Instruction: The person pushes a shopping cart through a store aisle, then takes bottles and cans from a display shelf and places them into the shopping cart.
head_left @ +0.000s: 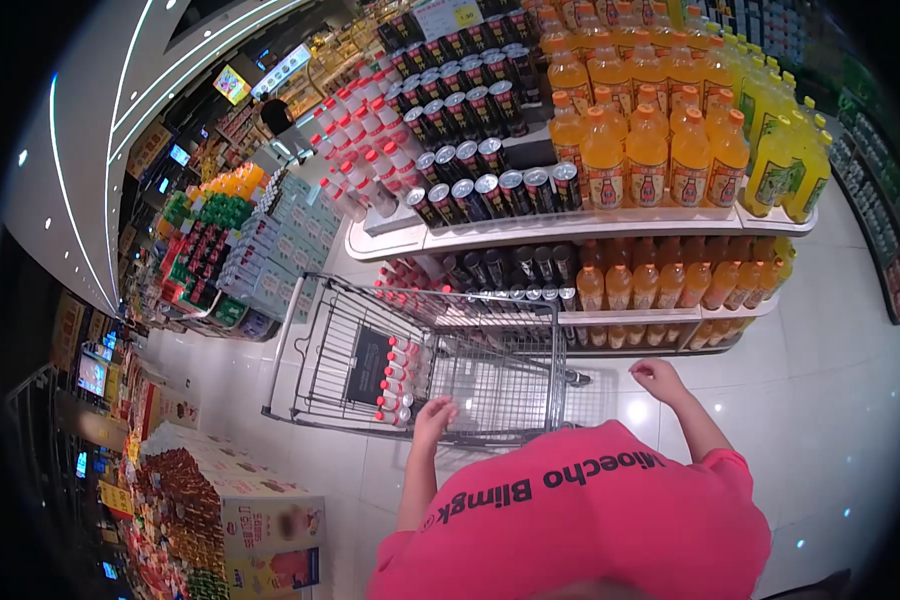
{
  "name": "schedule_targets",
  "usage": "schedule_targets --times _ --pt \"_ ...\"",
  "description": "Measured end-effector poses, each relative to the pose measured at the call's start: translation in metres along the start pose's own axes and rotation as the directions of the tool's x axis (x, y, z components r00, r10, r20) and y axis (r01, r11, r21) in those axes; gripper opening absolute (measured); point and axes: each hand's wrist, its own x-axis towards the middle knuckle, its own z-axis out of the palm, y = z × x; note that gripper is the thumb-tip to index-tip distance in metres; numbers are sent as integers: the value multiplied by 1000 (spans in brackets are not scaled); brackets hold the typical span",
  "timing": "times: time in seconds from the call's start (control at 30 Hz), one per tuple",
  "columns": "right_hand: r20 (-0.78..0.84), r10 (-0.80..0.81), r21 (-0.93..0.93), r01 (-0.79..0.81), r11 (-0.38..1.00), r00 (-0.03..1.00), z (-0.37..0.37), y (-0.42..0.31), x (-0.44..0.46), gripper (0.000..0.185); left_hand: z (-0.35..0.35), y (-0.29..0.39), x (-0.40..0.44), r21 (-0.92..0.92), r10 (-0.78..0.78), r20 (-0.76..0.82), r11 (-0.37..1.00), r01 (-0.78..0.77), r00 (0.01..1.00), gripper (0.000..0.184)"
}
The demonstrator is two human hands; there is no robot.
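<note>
My left hand [436, 415] hangs over the near side of a wire shopping cart [315, 278], its fingers loosely bent and slightly blurred, with nothing visible in it. Just left of it, several small white bottles with red caps [395, 385] lie in the cart beside a dark panel [368, 364]. My right hand [655, 378] is to the right of the cart, in front of the lower shelf, touching nothing. Its fingers are loosely curled and slightly apart, and no object shows in them.
Ahead, a two-level shelf [610, 222] holds red-capped bottles, dark cans [490, 195], orange drinks [645, 160] and yellow-green bottles [770, 170]. Stacked drinks [280, 240] stand back left. Boxes of snacks [270, 510] are lower left. A person [278, 118] is far back.
</note>
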Motion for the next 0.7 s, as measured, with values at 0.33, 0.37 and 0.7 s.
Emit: schedule_targets --times 0.33,0.37,0.7 --pt "-94 -290 -85 282 956 953 -2 -168 132 25 -90 31 29 92 164 -241 985 -145 957 32" --pt "-94 -333 -97 324 941 938 -5 -183 146 25 -92 33 43 123 207 -219 975 -183 954 33" --pt "-188 -454 -609 259 750 871 -13 -294 321 61 -21 123 145 -8 384 208 920 -391 899 33"
